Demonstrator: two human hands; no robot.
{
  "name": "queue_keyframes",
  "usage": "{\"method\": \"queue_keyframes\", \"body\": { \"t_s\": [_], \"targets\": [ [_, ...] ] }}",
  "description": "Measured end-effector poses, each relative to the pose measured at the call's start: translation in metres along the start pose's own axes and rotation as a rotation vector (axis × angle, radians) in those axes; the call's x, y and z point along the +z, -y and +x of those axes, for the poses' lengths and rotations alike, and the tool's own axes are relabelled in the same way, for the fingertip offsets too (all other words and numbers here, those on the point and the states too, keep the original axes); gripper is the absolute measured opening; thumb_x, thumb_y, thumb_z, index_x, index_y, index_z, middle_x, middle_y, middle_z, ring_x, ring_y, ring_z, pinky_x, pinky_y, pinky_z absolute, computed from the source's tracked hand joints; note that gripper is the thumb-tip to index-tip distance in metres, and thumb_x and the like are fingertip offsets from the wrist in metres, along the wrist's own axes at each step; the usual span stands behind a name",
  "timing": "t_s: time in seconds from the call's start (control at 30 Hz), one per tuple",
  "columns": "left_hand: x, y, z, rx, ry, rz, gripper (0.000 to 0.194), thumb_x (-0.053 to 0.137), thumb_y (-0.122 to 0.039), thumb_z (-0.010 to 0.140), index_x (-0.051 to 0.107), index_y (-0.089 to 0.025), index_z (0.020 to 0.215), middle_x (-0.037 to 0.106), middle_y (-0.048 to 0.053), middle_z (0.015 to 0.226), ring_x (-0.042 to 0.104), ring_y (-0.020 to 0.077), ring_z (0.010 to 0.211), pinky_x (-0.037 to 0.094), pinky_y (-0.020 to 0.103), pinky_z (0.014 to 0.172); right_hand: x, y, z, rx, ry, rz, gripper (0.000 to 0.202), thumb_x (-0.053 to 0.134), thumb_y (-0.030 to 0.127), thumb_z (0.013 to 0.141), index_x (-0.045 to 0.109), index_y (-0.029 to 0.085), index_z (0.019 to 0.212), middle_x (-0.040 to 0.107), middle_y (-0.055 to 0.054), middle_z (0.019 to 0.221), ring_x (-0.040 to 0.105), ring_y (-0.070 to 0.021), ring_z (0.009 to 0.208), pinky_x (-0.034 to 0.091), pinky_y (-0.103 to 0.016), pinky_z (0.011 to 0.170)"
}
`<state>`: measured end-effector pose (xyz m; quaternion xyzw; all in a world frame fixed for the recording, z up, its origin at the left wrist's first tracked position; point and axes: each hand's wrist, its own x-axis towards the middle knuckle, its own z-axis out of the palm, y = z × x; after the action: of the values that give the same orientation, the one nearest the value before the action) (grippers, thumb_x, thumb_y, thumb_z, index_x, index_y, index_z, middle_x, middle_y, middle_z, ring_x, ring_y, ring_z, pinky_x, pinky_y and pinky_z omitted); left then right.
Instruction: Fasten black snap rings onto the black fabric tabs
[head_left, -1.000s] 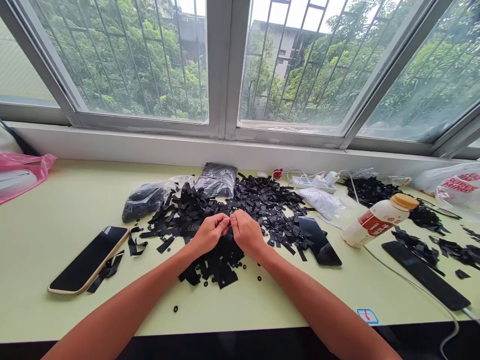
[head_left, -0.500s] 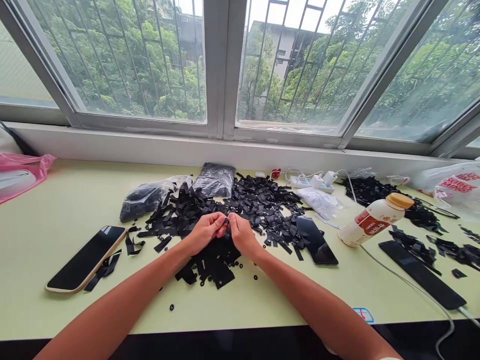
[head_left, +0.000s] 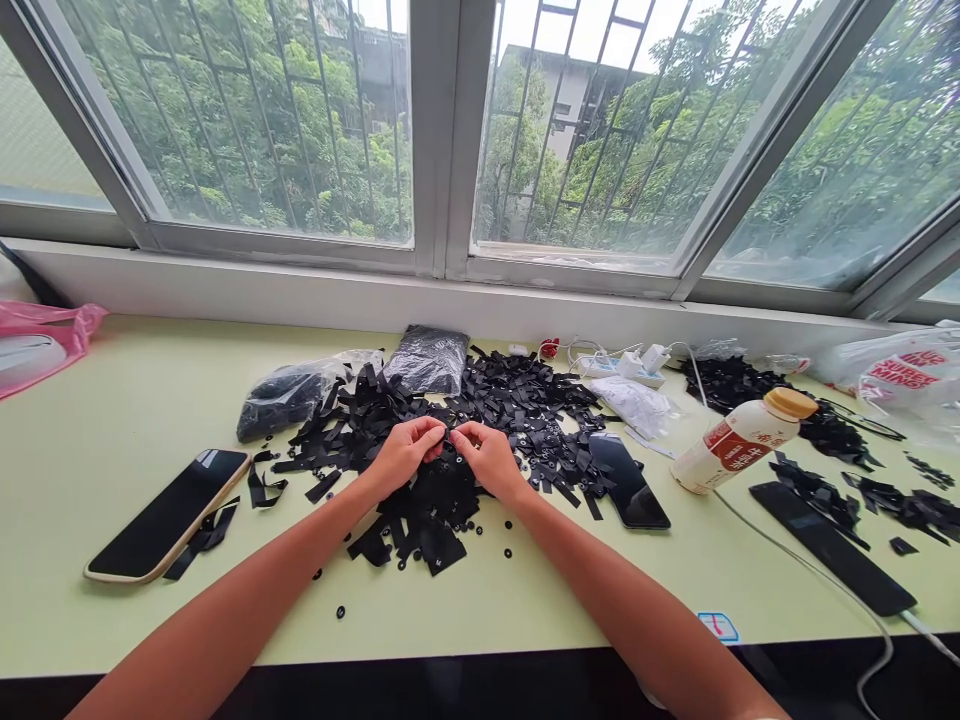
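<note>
My left hand and my right hand meet above a heap of black fabric strips. Both are closed in a pinch, fingertips almost touching. Between them is something small and dark, too hidden to name. Under my wrists, more black fabric pieces lie piled, and one flat black piece bears a white letter M. Small round black discs with holes, like size rings, are scattered around; one black disc lies near the table's front edge.
Phones lie on both sides, one phone at left and another phone at right. A bottle leans by a white cable. Behind the heap are a black plastic packet, a clear bag and a power strip.
My fingertips have shifted slightly, and the right fingers now point more inward toward the left ones. The view has moved a little; the things on the table stay in place.
</note>
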<state>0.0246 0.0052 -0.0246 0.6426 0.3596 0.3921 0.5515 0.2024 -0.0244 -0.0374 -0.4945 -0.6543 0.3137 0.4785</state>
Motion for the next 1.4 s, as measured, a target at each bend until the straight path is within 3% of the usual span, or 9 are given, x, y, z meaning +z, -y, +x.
{"method": "queue_keyframes", "body": {
  "t_s": [0.27, 0.4, 0.53, 0.77, 0.9, 1.0, 1.17, 1.3, 1.4],
  "targets": [
    [-0.012, -0.002, 0.001, 0.003, -0.091, 0.237, 0.035, 0.069, -0.047, 0.083, 0.072, -0.014, 0.091, 0.066, 0.002, 0.067, 0.058, 0.0136, 0.054, 0.047, 0.025, 0.054, -0.001, 0.004, -0.003, -0.032, -0.025, -0.024, 0.028, 0.057, 0.042, 0.092, 0.068, 0.019, 0.081, 0.063, 0.001, 0.072, 0.051, -0.0142, 0.064, 0.039, -0.026, 0.062],
    [-0.018, -0.006, 0.0, 0.008, 0.03, 0.318, 0.037, 0.069, -0.044, 0.082, 0.074, -0.014, 0.103, 0.068, 0.002, 0.068, 0.058, 0.0139, 0.056, 0.047, 0.025, 0.056, -0.002, 0.004, -0.003, -0.043, -0.036, -0.049, 0.026, 0.056, 0.04, 0.092, 0.068, 0.02, 0.081, 0.063, 0.0, 0.072, 0.052, -0.0145, 0.065, 0.04, -0.026, 0.061],
    [-0.019, -0.008, -0.001, 0.023, 0.103, 0.423, 0.029, 0.065, -0.039, 0.083, 0.077, -0.014, 0.093, 0.066, 0.001, 0.066, 0.056, 0.0135, 0.058, 0.043, 0.024, 0.056, -0.004, 0.002, -0.002, -0.062, -0.037, -0.087, 0.02, 0.06, 0.037, 0.088, 0.067, 0.02, 0.08, 0.064, 0.0, 0.074, 0.054, -0.0152, 0.066, 0.042, -0.027, 0.063],
    [-0.016, -0.011, -0.005, 0.1, 0.021, 0.576, 0.007, 0.057, -0.023, 0.078, 0.061, -0.017, 0.076, 0.052, -0.005, 0.061, 0.044, 0.0109, 0.058, 0.034, 0.023, 0.056, -0.004, 0.002, 0.0, -0.093, -0.022, -0.157, 0.021, 0.06, 0.039, 0.089, 0.068, 0.02, 0.087, 0.065, -0.001, 0.078, 0.056, -0.0156, 0.067, 0.044, -0.027, 0.066],
    [-0.017, -0.017, -0.006, 0.117, -0.032, 0.642, 0.013, 0.048, -0.024, 0.085, 0.05, -0.02, 0.073, 0.046, -0.005, 0.061, 0.04, 0.0123, 0.057, 0.031, 0.026, 0.057, -0.028, 0.003, 0.008, -0.074, -0.205, -0.397, 0.03, 0.048, 0.042, 0.096, 0.069, 0.021, 0.089, 0.067, -0.004, 0.088, 0.059, -0.0165, 0.074, 0.043, -0.028, 0.07],
    [-0.02, -0.019, -0.007, 0.14, -0.023, 0.728, 0.02, 0.041, -0.024, 0.089, 0.043, -0.021, 0.069, 0.045, -0.004, 0.061, 0.042, 0.0142, 0.058, 0.029, 0.028, 0.059, -0.064, -0.004, 0.016, 0.073, -0.331, -0.66, 0.028, 0.048, 0.039, 0.096, 0.07, 0.022, 0.093, 0.069, -0.007, 0.093, 0.061, -0.0194, 0.08, 0.04, -0.029, 0.067],
    [-0.02, -0.012, -0.006, 0.126, -0.06, 0.935, 0.031, 0.049, -0.033, 0.089, 0.039, -0.021, 0.061, 0.046, -0.001, 0.059, 0.042, 0.0158, 0.055, 0.025, 0.03, 0.057, -0.108, -0.028, 0.019, 0.401, -0.144, -0.911, 0.026, 0.065, 0.043, 0.085, 0.072, 0.02, 0.075, 0.071, -0.01, 0.08, 0.063, -0.0219, 0.073, 0.038, -0.031, 0.063],
    [-0.017, -0.011, -0.007, 0.182, -0.125, 0.964, 0.027, 0.054, -0.04, 0.089, 0.051, -0.021, 0.07, 0.056, 0.001, 0.072, 0.049, 0.0167, 0.061, 0.031, 0.029, 0.059, -0.111, -0.032, 0.02, 0.379, -0.154, -0.868, 0.012, 0.067, 0.031, 0.083, 0.071, 0.021, 0.077, 0.072, -0.007, 0.081, 0.063, -0.0207, 0.075, 0.039, -0.03, 0.064],
    [-0.011, -0.016, -0.009, 0.24, -0.16, 0.879, 0.021, 0.055, -0.04, 0.09, 0.061, -0.02, 0.088, 0.061, 0.004, 0.09, 0.054, 0.0168, 0.07, 0.039, 0.029, 0.067, -0.096, -0.021, 0.022, 0.258, -0.289, -0.538, 0.018, 0.065, 0.039, 0.084, 0.069, 0.021, 0.082, 0.07, -0.005, 0.081, 0.06, -0.0182, 0.072, 0.041, -0.029, 0.064]
  ]
}}
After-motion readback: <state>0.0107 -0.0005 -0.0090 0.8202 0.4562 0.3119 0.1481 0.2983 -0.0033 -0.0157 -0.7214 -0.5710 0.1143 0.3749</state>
